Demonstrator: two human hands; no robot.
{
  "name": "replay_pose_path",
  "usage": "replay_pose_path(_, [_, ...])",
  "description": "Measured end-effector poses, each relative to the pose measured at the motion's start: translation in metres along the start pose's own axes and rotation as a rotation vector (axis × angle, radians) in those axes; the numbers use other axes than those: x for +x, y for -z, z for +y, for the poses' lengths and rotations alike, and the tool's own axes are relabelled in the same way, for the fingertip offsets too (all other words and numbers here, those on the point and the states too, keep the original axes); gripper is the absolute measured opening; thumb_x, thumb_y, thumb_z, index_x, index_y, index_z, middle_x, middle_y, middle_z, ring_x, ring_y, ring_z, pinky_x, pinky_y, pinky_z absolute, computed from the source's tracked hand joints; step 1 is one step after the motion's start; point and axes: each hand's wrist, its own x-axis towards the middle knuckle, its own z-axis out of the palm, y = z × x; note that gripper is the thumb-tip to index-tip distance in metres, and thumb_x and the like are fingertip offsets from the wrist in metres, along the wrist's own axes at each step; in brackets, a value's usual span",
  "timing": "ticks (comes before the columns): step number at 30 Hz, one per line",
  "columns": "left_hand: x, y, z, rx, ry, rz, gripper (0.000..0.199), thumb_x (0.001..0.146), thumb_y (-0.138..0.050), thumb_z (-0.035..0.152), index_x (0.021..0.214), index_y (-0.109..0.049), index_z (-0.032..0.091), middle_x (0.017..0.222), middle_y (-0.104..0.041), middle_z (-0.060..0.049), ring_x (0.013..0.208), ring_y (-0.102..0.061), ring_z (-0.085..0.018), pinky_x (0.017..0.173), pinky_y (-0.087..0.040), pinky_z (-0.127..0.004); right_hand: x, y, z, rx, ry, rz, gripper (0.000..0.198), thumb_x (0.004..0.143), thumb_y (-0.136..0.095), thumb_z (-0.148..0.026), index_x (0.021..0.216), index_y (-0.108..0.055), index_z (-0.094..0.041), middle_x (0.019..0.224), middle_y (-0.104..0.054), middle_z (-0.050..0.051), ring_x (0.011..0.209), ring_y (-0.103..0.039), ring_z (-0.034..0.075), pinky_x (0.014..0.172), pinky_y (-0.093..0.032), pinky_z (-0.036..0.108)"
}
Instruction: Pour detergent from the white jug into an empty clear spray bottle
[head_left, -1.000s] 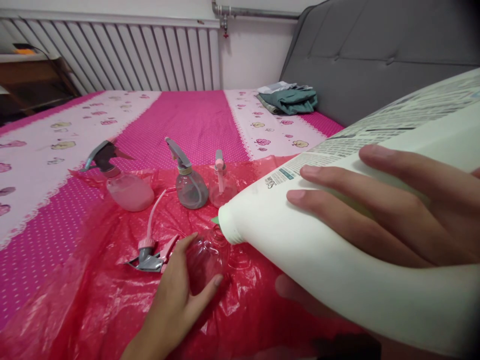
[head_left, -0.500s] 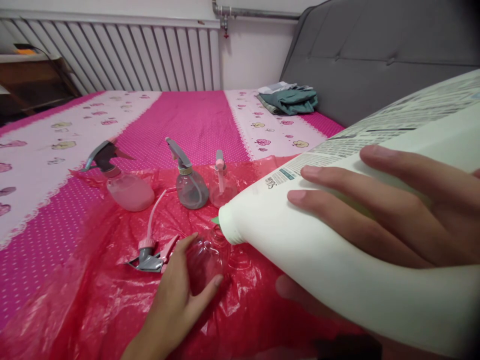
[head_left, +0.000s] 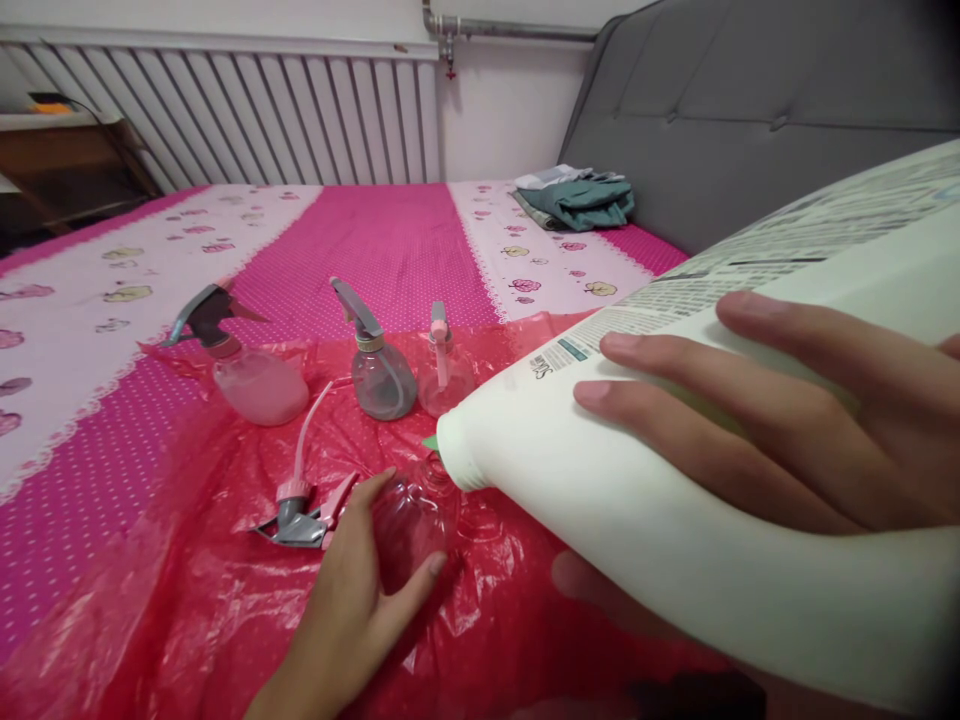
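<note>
My right hand [head_left: 810, 420] is wrapped round a large white jug [head_left: 570, 470], tilted so its neck points down to the left. The jug's mouth is right at the neck of a small clear spray bottle [head_left: 411, 525] without its top. My left hand [head_left: 367, 590] grips that bottle from the left, fingers and thumb around it. Left of it, a grey and pink spray head [head_left: 300, 520] with a pale tube lies on the red plastic sheet [head_left: 210, 620]. Whether liquid is flowing is hard to make out.
Behind stand a spray bottle with pinkish liquid [head_left: 262, 385], a grey spray bottle [head_left: 384, 380] and a pink-triggered spray bottle [head_left: 444, 385]. Folded clothes [head_left: 577, 200] lie at the far end of the bed [head_left: 382, 240], near a grey headboard [head_left: 772, 110]. A radiator [head_left: 285, 110] lines the wall.
</note>
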Motion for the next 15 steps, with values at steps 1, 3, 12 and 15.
replay_pose_path(1, [0.0000, 0.0002, 0.0001, -0.001, 0.002, -0.003, 0.060, 0.104, -0.061, 0.052, 0.152, -0.037, 0.026, 0.145, -0.062, -0.017, 0.133, -0.067, -0.042, 0.106, -0.060, -0.063, -0.0001, -0.0002, -0.0003, 0.001, 0.002, -0.001, 0.065, 0.112, -0.047, -0.032, 0.171, -0.024, -0.044, 0.144, -0.055, -0.010, 0.132, -0.062, 0.019, 0.128, -0.040, 0.040])
replay_pose_path(3, [-0.0004, 0.0005, -0.0002, -0.008, 0.008, -0.011, 0.060, 0.104, -0.061, 0.052, 0.152, -0.036, 0.026, 0.146, -0.061, -0.017, 0.134, -0.066, -0.042, 0.106, -0.059, -0.064, 0.0001, -0.0017, -0.0018, 0.003, -0.007, 0.019, 0.064, 0.113, -0.047, -0.034, 0.171, -0.024, -0.044, 0.144, -0.055, -0.010, 0.132, -0.063, 0.019, 0.128, -0.040, 0.038])
replay_pose_path(12, [-0.0016, -0.0009, -0.0020, -0.011, 0.009, -0.001, 0.061, 0.104, -0.060, 0.054, 0.153, -0.035, 0.028, 0.147, -0.060, -0.018, 0.135, -0.065, -0.043, 0.105, -0.059, -0.068, 0.0009, -0.0068, -0.0068, 0.022, -0.031, 0.079, 0.065, 0.112, -0.032, -0.013, 0.168, -0.032, -0.044, 0.140, -0.058, -0.011, 0.131, -0.063, 0.016, 0.126, -0.044, 0.041])
replay_pose_path(15, [-0.0020, -0.0011, -0.0025, -0.017, 0.011, -0.004, 0.061, 0.105, -0.059, 0.055, 0.153, -0.034, 0.028, 0.148, -0.060, -0.018, 0.136, -0.065, -0.043, 0.106, -0.059, -0.067, 0.0002, -0.0074, -0.0049, -0.019, -0.014, 0.073, 0.064, 0.112, -0.043, -0.019, 0.170, -0.029, -0.042, 0.141, -0.057, -0.010, 0.131, -0.063, 0.018, 0.126, -0.044, 0.041])
